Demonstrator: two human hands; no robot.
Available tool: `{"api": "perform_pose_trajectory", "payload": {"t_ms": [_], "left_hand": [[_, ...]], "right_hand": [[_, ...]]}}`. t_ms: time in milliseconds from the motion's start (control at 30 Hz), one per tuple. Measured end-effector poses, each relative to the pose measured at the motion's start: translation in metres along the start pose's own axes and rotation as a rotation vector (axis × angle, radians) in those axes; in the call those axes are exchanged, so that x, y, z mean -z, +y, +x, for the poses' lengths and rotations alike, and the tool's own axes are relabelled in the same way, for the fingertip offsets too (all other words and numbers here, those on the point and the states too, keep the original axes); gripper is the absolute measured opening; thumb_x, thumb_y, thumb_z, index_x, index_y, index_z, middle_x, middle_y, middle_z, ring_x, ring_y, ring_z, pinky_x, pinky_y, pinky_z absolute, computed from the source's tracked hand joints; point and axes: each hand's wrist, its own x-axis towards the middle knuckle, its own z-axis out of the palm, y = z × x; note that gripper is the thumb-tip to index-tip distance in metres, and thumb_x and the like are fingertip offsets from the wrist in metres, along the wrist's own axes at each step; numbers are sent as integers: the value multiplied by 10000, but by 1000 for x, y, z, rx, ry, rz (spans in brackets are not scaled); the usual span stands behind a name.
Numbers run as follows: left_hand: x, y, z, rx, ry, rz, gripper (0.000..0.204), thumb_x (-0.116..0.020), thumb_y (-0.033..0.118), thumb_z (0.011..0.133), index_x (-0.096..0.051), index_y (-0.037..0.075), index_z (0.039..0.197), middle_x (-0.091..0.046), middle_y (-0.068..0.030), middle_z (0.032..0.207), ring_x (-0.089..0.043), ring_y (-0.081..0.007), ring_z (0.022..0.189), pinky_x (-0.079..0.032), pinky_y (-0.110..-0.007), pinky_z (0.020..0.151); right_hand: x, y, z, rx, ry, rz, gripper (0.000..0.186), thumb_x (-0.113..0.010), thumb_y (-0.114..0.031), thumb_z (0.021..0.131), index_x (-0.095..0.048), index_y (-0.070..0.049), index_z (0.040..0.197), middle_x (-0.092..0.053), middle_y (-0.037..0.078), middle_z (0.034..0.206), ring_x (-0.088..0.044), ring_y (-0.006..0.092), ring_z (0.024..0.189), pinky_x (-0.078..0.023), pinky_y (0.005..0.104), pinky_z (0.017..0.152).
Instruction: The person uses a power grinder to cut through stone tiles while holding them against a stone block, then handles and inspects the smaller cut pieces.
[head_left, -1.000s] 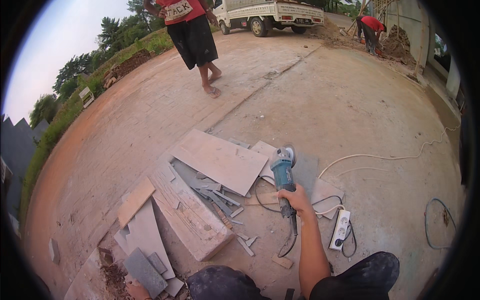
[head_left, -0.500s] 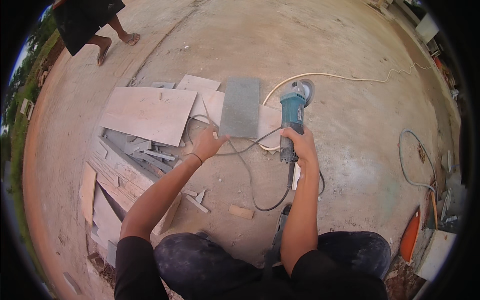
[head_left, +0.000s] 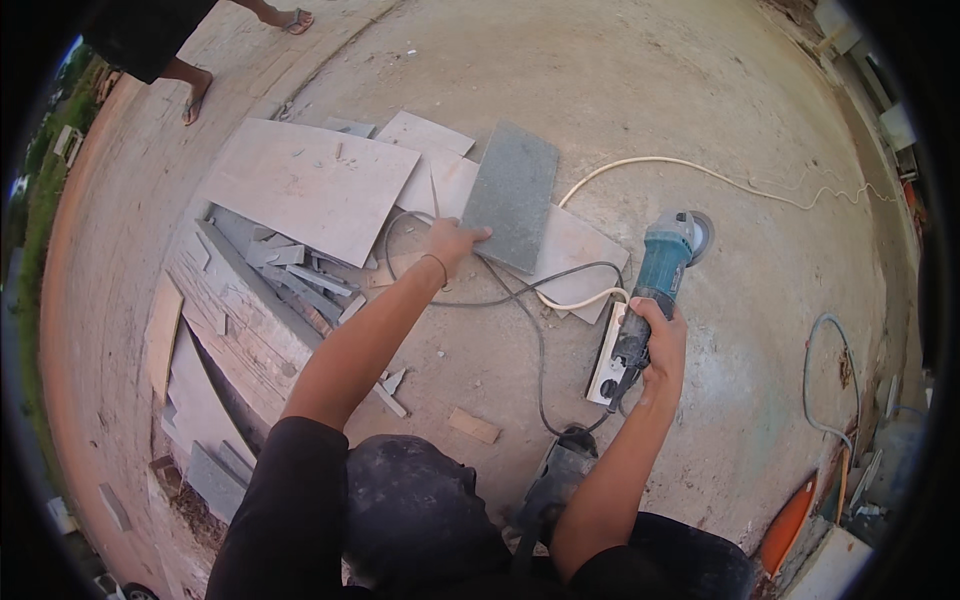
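My right hand (head_left: 660, 345) is wrapped round the body of a teal-and-black angle grinder (head_left: 662, 265), holding it to the right of the tiles. Its disc (head_left: 702, 238) points away from me. My left hand (head_left: 458, 243) grips the near left corner of a grey rectangular tile (head_left: 512, 190); the thumb lies on top, and the other fingers are partly hidden. Under this tile lie pale pinkish tiles (head_left: 580, 255). The grinder's dark cord loops over the ground past my left wrist. Beside the grinder's rear end is a white power strip (head_left: 604, 365).
A large pale tile (head_left: 310, 185) lies at the left above a pile of grey offcuts (head_left: 300, 275). A dark tool (head_left: 560, 470) rests by my knees. A cream cable (head_left: 690, 165) runs far right. At top left a person's sandalled foot (head_left: 197, 95) shows; an orange thing (head_left: 788, 525) lies right.
My right hand has moved the grinder rightward, away from the tiles, uncovering more of the power strip. My left hand has reached farther onto the grey tile's corner. The view has turned slightly.
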Motion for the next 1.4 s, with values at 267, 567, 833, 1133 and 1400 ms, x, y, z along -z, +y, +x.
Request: {"api": "perform_pose_trajectory", "payload": {"t_ms": [267, 567, 833, 1133, 1400], "left_hand": [[13, 16, -9, -303, 261, -253, 334, -697, 64, 878, -556, -36, 1164, -659, -149, 1033, -668, -229, 946, -580, -420, 835], [196, -11, -194, -374, 325, -782, 355, -655, 267, 988, -615, -36, 1169, -687, -89, 1112, -661, -168, 1003, -530, -342, 900], [320, -144, -327, -310, 690, -970, 439, -551, 338, 1033, -612, -52, 1225, -699, -154, 1110, -694, -234, 995, -562, -351, 877], [366, -247, -288, -251, 689, -942, 428, -583, 337, 1019, -624, -38, 1219, -694, -141, 1153, -686, -243, 996, -551, -349, 890], [365, -262, -272, 4, 1003, -348, 482, -665, 405, 953, -692, -70, 1029, -714, -130, 985, -681, -235, 856, -520, -337, 817]], "right_hand": [[-34, -3, -23, 63, -114, -1, 315, -710, -135, 792, -595, 45, 1024, -643, 104, 803, -641, 196, 641, -527, 309, 591], [-43, -21, -54, 149, -180, -56, 330, -719, -182, 797, -601, 30, 1021, -645, 105, 794, -630, 186, 625, -515, 300, 573], [-96, -33, -81, 242, -322, -123, 354, -737, -184, 770, -593, 23, 1017, -648, 107, 782, -640, 178, 618, -524, 293, 546], [-155, -26, -114, 272, -515, -153, 325, -740, -193, 771, -606, 19, 977, -646, 88, 775, -644, 173, 635, -526, 293, 580], [-169, -19, -133, 248, -553, -205, 358, -767, -175, 733, -619, -3, 1011, -620, 39, 813, -569, 122, 671, -458, 274, 622]]}}
